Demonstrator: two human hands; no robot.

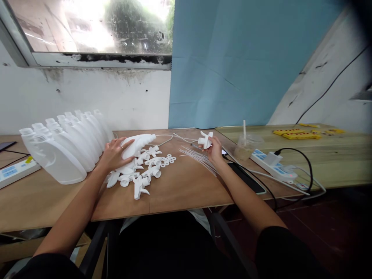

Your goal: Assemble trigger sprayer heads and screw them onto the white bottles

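My left hand [117, 154] is wrapped over a white plastic bottle [141, 142], which lies tilted with its threaded neck pointing right. Under and in front of that bottle is a pile of white trigger spray heads [151, 170]. Small white rings [167, 160] lie at the pile's right side. Raised above the table on the right, my right hand [214, 150] grips a single trigger sprayer head [205, 139] in its fingers. Thin white dip tubes [199, 158] lie in a loose bundle just left of and below that hand.
Upright white bottles [64, 155] stand in rows at the left, near a power strip [20, 171]. To the right are a phone [247, 178], a plastic cup with a straw [243, 145], another power strip with cables [273, 164], and yellow pieces [296, 134]. The table's front edge runs close to my body.
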